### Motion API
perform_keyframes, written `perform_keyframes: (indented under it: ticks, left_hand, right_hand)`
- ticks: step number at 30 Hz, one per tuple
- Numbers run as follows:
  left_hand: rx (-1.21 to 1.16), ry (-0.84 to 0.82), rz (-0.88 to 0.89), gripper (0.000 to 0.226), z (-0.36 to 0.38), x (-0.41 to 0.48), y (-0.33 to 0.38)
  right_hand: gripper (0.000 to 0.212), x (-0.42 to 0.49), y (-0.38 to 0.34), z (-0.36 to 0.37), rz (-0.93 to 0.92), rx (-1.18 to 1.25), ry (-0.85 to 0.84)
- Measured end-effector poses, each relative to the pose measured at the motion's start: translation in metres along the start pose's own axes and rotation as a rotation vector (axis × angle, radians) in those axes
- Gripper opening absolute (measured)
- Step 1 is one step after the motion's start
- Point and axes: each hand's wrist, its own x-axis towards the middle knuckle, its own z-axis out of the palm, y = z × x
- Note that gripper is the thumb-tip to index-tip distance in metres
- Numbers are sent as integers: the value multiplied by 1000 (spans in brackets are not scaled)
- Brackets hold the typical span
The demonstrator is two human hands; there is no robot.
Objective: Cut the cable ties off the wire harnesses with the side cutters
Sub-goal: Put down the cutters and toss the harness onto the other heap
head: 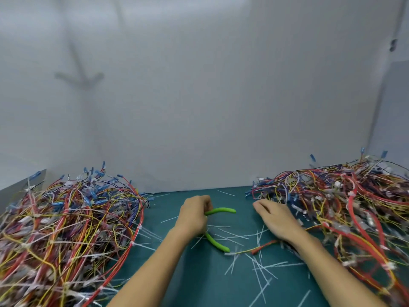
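My left hand [193, 214] grips the side cutters [219, 211] near their head, and the two green handles stick out to the right, spread apart. My right hand [275, 219] lies flat on the green mat [199, 284] with relaxed fingers, at the edge of the right pile of wire harnesses [345, 209]. A second pile of wire harnesses [66, 231] fills the left side. One loose red and yellow wire [254, 249] runs out from under my right wrist toward the lower cutter handle.
Several cut white cable ties [261, 269] are scattered over the mat between and below my hands. A plain grey wall [199, 96] stands right behind the mat. A grey panel edge [13, 191] shows at the far left.
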Motion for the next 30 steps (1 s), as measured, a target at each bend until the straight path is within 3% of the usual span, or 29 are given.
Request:
perform_keyframes:
  ticks: [6, 12, 17, 20, 23, 25, 30]
  left_hand:
    - [-23, 31, 62, 39, -9, -4, -12]
    - [94, 74, 130, 48, -17, -6, -11]
    - [109, 56, 228, 46, -19, -6, -8]
    - [143, 14, 274, 52, -14, -12, -10]
    - [145, -3, 239, 49, -13, -15, -19]
    - [165, -33, 228, 48, -14, -16, -23]
    - [155, -54, 231, 49, -9, -17, -21]
  right_hand:
    - [29, -5, 27, -19, -61, -118, -18]
    - [26, -4, -3, -7, 2, -221, 24]
    - [20, -19, -82, 37, 51, 420, 186]
    - [27, -26, -103, 62, 53, 687, 138]
    - [32, -21, -92, 63, 171, 904, 70]
    - [32, -17, -76, 54, 169, 825, 57]
    - [27, -16, -26, 14, -11, 276, 167]
